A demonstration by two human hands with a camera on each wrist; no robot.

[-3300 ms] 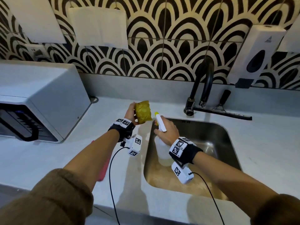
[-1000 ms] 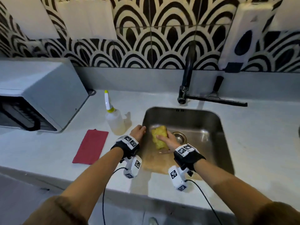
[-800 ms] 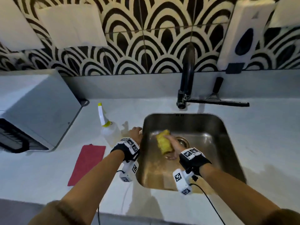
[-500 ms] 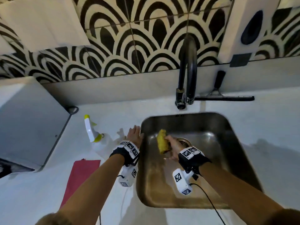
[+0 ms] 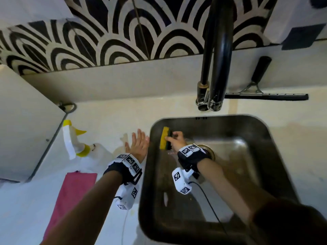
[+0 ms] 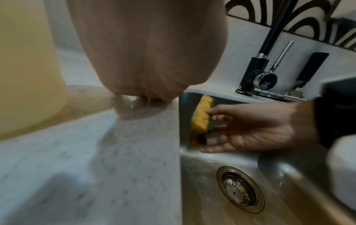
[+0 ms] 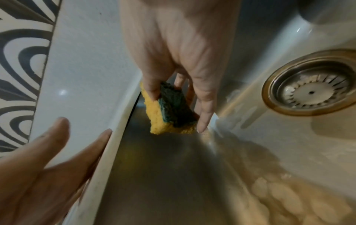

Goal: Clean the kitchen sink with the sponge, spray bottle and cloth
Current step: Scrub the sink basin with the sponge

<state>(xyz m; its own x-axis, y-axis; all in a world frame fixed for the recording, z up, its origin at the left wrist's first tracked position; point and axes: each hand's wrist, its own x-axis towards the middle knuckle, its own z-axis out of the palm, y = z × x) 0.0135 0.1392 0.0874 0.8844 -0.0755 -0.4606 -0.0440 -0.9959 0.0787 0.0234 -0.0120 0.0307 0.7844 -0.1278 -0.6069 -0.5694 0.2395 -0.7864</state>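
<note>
**Sponge pressed on the sink's left wall**

Right hand (image 5: 177, 140) is pinching the sponge (image 5: 165, 138) by its edges, thumb on top, yellow face against the left wall of the sink (image 5: 276, 156) near the back corner. Left hand (image 5: 138, 145) is lying flat, fingers spread wide, on the counter (image 5: 113, 117) at the sink's left rim. Spray bottle (image 5: 74, 142) and red cloth (image 5: 70, 191) are sitting further left.
</note>
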